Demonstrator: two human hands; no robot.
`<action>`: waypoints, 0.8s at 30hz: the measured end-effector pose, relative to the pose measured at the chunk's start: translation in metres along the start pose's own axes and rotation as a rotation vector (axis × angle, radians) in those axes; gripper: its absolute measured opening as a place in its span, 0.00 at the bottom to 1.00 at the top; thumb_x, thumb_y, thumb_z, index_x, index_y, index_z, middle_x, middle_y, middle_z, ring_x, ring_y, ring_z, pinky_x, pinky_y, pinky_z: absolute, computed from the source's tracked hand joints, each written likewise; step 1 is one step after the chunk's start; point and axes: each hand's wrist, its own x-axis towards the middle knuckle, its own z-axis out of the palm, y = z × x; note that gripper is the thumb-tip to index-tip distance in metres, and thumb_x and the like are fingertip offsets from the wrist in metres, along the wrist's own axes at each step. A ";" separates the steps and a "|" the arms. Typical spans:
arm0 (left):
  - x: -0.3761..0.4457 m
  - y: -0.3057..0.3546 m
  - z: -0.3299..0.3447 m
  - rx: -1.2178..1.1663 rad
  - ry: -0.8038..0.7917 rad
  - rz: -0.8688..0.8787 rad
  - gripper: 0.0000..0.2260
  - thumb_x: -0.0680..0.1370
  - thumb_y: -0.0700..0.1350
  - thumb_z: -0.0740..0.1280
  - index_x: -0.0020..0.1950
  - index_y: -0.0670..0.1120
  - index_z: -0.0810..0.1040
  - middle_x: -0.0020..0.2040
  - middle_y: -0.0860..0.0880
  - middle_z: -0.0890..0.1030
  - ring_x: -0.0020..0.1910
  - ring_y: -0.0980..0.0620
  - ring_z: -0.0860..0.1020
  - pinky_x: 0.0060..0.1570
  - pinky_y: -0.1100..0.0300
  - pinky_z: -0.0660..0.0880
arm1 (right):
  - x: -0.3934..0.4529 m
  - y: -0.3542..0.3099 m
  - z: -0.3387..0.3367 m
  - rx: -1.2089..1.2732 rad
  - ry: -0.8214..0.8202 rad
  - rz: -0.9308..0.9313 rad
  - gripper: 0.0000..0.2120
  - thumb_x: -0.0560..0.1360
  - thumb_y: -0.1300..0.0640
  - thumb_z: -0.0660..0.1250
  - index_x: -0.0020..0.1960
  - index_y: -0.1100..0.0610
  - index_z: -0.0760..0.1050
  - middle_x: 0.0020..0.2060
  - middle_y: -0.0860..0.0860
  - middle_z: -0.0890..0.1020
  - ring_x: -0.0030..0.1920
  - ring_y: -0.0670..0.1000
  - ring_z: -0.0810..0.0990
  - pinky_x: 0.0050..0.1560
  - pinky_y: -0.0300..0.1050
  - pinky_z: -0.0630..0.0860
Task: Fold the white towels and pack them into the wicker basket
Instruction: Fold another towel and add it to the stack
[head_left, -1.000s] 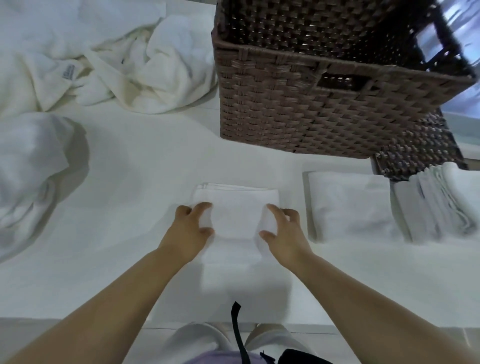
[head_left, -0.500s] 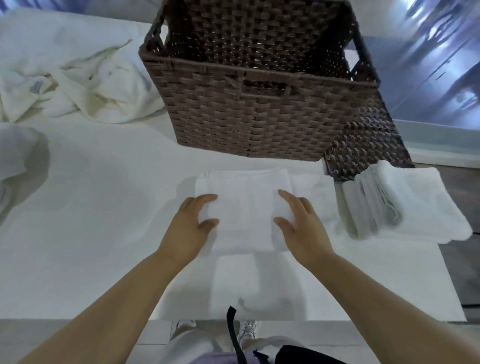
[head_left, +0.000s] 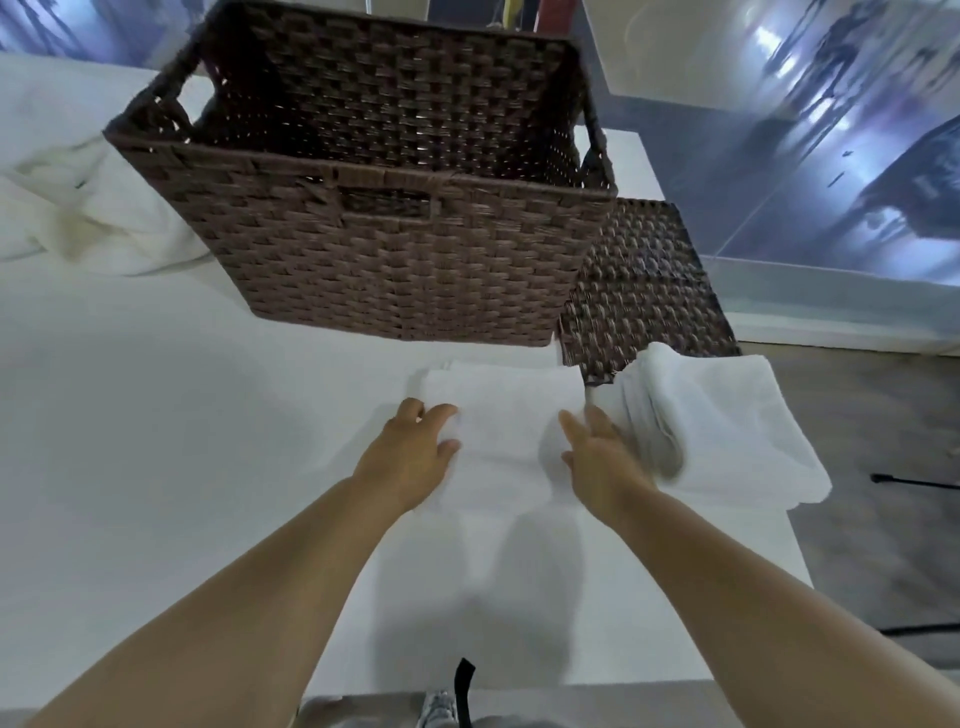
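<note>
A folded white towel lies on the white table just in front of the brown wicker basket. My left hand grips its left edge, with the thumb on top. At the right edge my right hand holds it, thumb and forefinger spread over the cloth. The inside of the basket shows only dark weave. A stack of folded white towels lies touching the right side of the held towel.
A flat wicker panel lies to the right of the basket, partly under the stack. Crumpled unfolded towels sit at the far left. The table ends close to the stack on the right, with floor beyond.
Both hands carried the folded towel to the right, from bare table onto another folded towel beside the stack. The view swung right, and the basket's inside came into sight.
</note>
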 end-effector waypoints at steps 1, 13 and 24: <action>0.000 -0.002 -0.001 0.042 -0.014 -0.008 0.20 0.81 0.55 0.55 0.73 0.56 0.59 0.68 0.47 0.63 0.63 0.46 0.69 0.61 0.52 0.70 | 0.002 0.000 0.002 -0.041 -0.013 0.003 0.27 0.80 0.59 0.56 0.76 0.49 0.52 0.76 0.53 0.47 0.73 0.57 0.55 0.66 0.51 0.65; -0.018 -0.031 -0.062 0.304 -0.091 -0.007 0.19 0.79 0.57 0.59 0.68 0.54 0.69 0.63 0.52 0.74 0.61 0.51 0.73 0.58 0.56 0.71 | 0.012 -0.047 -0.063 -0.329 0.004 -0.172 0.19 0.80 0.48 0.58 0.68 0.54 0.66 0.63 0.54 0.70 0.64 0.57 0.69 0.58 0.52 0.71; -0.063 -0.176 -0.133 0.330 -0.066 -0.118 0.18 0.79 0.59 0.58 0.67 0.55 0.69 0.63 0.54 0.74 0.61 0.54 0.74 0.57 0.58 0.72 | 0.030 -0.209 -0.049 -0.285 -0.284 -0.406 0.25 0.79 0.45 0.60 0.73 0.53 0.63 0.65 0.54 0.71 0.64 0.55 0.72 0.60 0.49 0.72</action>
